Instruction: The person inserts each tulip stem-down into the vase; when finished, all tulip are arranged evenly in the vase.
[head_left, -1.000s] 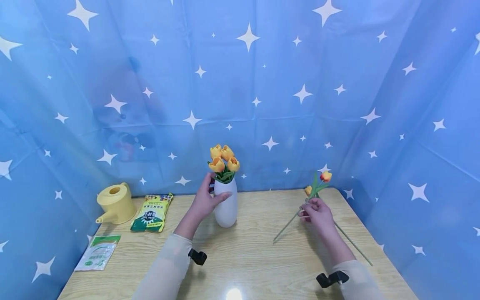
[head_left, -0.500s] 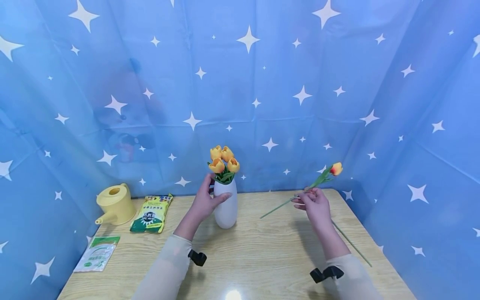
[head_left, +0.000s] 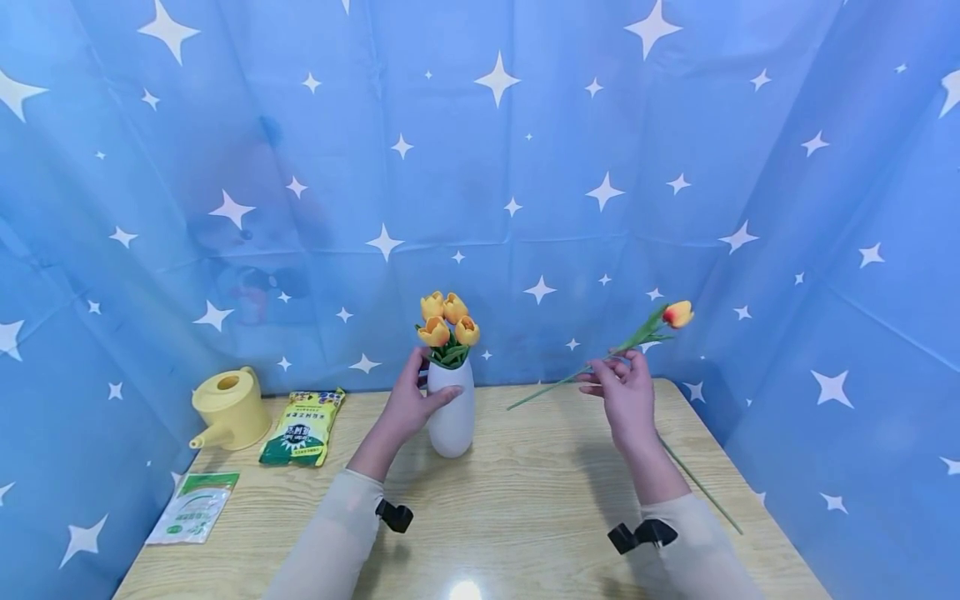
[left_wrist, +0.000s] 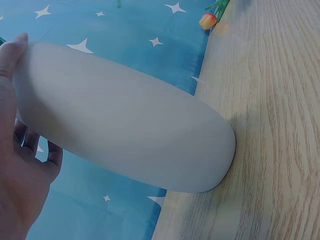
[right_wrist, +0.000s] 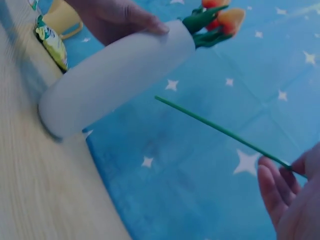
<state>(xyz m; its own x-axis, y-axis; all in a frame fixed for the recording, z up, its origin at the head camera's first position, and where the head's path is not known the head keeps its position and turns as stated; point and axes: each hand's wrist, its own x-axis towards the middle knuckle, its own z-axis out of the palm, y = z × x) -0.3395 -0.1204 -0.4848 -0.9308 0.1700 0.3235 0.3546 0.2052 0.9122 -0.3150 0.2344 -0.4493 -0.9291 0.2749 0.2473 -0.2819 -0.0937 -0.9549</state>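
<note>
white vase (head_left: 452, 421) stands upright in the grip of your left hand (head_left: 411, 400), your thumb across its near side; four yellow-orange tulips (head_left: 454, 308) rise from its mouth, just above that hand. your right hand (head_left: 627, 393) pinches the green stem of a single red-and-yellow flower (head_left: 648, 331), its bloom beyond your fingers and its bare end pointing toward the vase, apart from it. another stem (head_left: 701, 487) lies on the wooden table (head_left: 540, 517) beside your right forearm; left of your left hand sit a yellow watering can (head_left: 232, 412), a green-and-yellow bag (head_left: 303, 427) and a flat packet (head_left: 193, 508)
</note>
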